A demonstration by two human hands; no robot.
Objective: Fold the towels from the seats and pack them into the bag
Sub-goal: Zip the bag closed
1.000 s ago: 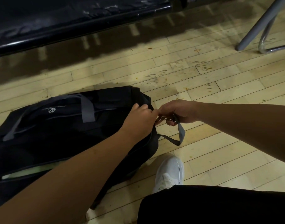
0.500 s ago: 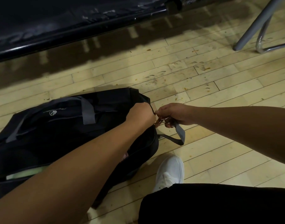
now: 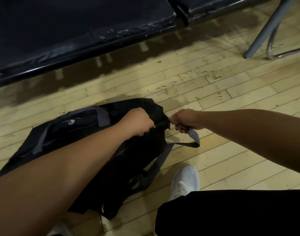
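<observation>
Left grip (image 3: pixel 140 122) clenched on bag (image 3: pixel 88 133) fabric near zip; right grip (image 3: pixel 185 120) pinching strap ring (image 3: pixel 173 128). We judge risks: zip snagging fabric; ring slipping, bag jerking.

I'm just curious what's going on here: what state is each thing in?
bag: lying on the floor; whether it is zipped, cannot tell.
left hand: curled, gripping the bag's top near its end.
right hand: pinching the strap at its metal ring.
strap: hanging slack in a loop.
seats: worn along the front edge.
shoe: flat on the floor.
</observation>
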